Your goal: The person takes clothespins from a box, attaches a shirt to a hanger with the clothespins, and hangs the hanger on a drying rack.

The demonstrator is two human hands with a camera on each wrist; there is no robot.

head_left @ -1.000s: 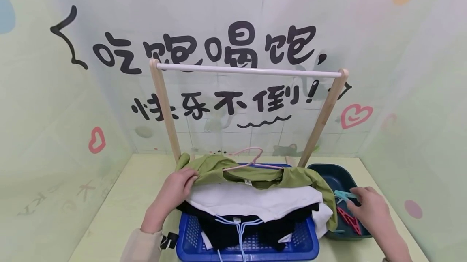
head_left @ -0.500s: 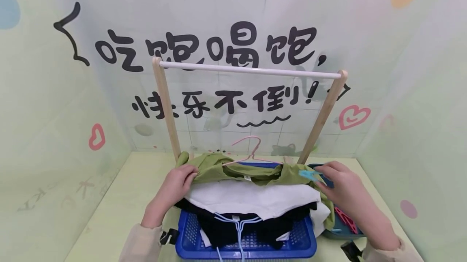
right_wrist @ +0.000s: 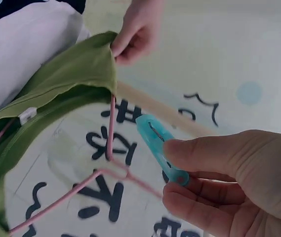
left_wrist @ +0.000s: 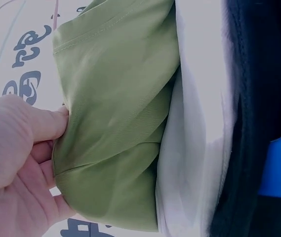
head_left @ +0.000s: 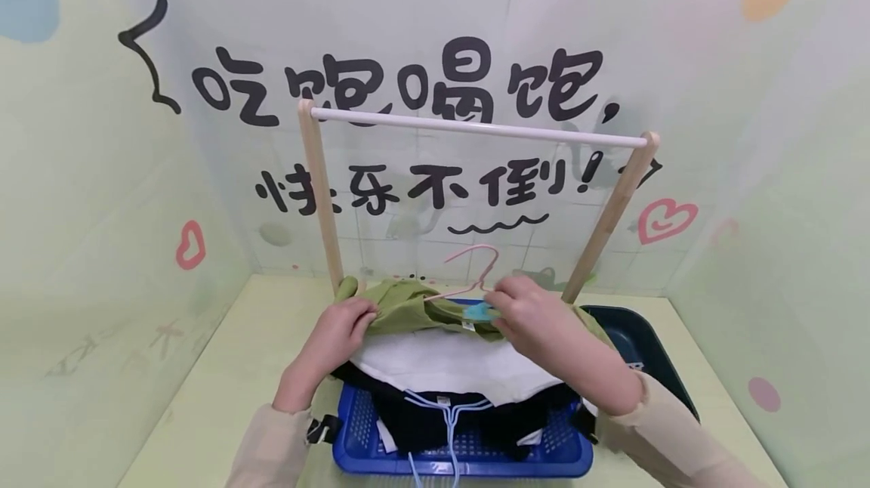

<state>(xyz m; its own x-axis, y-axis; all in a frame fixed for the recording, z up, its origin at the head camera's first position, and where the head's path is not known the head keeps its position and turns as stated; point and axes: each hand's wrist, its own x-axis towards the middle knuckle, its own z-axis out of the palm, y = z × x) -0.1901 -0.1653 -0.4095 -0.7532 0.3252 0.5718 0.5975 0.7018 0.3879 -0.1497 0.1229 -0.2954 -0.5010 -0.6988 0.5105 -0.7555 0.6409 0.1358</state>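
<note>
My left hand [head_left: 336, 333] pinches the shoulder of a green shirt [left_wrist: 115, 98] between thumb and fingers. A pink hanger [head_left: 491, 265] sits inside that shirt, its hook standing up from the neckline. Between the thumb and fingers of my right hand [right_wrist: 219, 182] is a light blue clothespin [right_wrist: 155, 138]. In the head view this hand overlaps the neckline near the hanger's neck. Below the green shirt lie a white garment [head_left: 442, 359] and a black garment [head_left: 424, 427], the black one with a light blue hanger [head_left: 451, 427].
The clothes are piled over a blue plastic basket [head_left: 360, 464] on the table. Behind it stands a wooden rack with a white rail [head_left: 476, 127]. A dark green bin [head_left: 646, 325] is at the right, partly hidden by my right forearm. A printed curtain surrounds the table.
My right hand has moved left with the clothespin, from over the green bin to the shirt's neckline. The pink hanger's hook has risen more upright. The left hand keeps its pinch on the shirt.
</note>
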